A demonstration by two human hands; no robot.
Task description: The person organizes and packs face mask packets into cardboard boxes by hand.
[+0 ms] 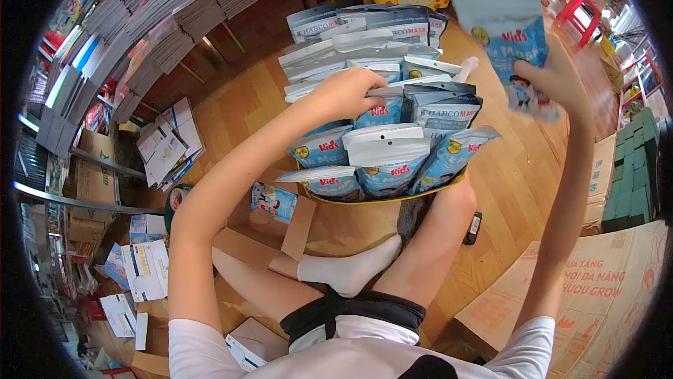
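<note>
Up at the right, my right hand grips a blue and silver pouch labelled "Kids" and "Mask", holding it apart from the others. My left hand reaches over the packed rows, its fingers curled closed at the top edge of a Kids mask pouch; how firmly it grips is hard to see. Several more Kids pouches stand upright in a container with a yellow rim between my legs. Dark-topped Habco mask pouches stand among them and at the back.
An open cardboard box with a blue pack in it sits by my left leg. White boxes lie at the left, below stacked books. A large carton stands at the right, a black object beside my knee.
</note>
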